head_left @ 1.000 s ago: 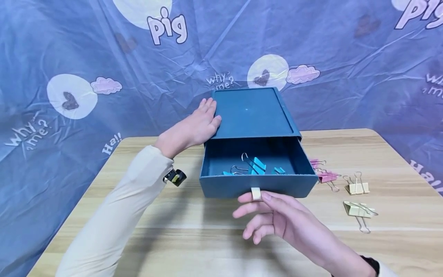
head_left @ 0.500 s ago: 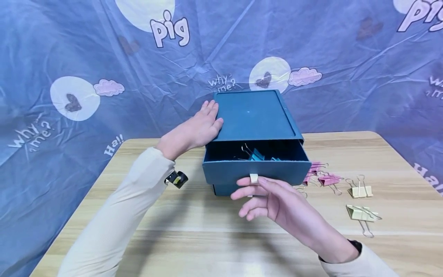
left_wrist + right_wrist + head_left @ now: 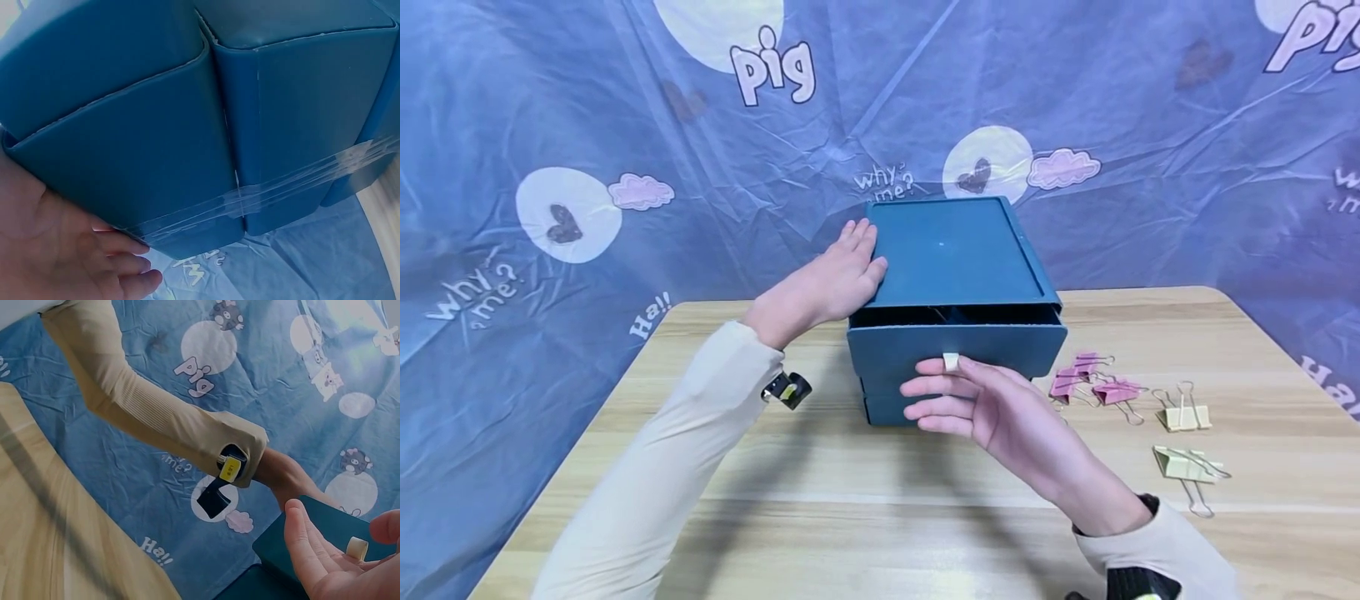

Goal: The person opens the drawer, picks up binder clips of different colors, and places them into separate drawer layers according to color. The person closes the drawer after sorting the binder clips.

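A dark blue stacked drawer box [image 3: 955, 250] stands on the table, its upper drawer [image 3: 895, 346] out by a narrow gap. My left hand [image 3: 842, 271] lies along the box's left top edge, fingers extended. In the left wrist view, this hand [image 3: 75, 244] borders the box's side wall [image 3: 137, 150]. At the drawer front, the thumb and index finger of my right hand [image 3: 992, 404] hold the white pull tab [image 3: 951, 362]; its other fingers stretch across the front. The right wrist view shows the pull tab [image 3: 357, 549] by the thumb. The drawer's contents are mostly in shadow.
Several pink binder clips [image 3: 1116, 392] lie right of the box. Nearer the front right are a cream binder clip [image 3: 1183, 417] and a pale green one [image 3: 1187, 465]. Clear tape [image 3: 250, 200] crosses the box's side. Behind the wooden table [image 3: 820, 533] hangs a blue printed cloth [image 3: 700, 167].
The upper drawer has slid inward with my right hand, hiding the turquoise binder clips inside and uncovering the drawer below. My left hand keeps its place on the box.
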{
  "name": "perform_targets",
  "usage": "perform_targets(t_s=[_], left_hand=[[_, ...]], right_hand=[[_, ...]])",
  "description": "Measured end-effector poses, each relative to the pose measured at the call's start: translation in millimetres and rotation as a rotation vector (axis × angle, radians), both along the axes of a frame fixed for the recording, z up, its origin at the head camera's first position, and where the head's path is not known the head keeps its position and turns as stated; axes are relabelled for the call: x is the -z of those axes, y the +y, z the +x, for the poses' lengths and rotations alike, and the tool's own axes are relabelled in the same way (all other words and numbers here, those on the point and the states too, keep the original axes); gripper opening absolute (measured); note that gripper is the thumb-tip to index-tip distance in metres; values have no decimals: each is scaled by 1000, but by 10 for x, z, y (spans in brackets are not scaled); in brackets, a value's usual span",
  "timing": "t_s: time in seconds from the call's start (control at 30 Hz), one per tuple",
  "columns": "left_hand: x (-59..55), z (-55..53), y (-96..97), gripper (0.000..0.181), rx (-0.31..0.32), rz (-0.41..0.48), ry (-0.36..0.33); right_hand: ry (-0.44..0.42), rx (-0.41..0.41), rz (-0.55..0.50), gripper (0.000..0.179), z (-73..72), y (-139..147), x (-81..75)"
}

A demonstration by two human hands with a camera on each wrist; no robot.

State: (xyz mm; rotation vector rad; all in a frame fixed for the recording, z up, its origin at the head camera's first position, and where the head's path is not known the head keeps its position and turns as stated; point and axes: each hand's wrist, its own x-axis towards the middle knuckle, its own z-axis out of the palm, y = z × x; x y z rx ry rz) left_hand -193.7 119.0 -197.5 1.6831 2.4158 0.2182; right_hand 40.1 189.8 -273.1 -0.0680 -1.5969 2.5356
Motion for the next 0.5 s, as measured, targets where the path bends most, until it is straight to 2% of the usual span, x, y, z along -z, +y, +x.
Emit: perform_targets(t_s=[0.27,0.5], left_hand=[[-4,6,3,62,-5,-2,27],[-4,27,10,62,-19,6,12]], right_hand=[[-27,31,-17,44,-86,40,-14],[-29,48,-14,44,-135,83,-21]])
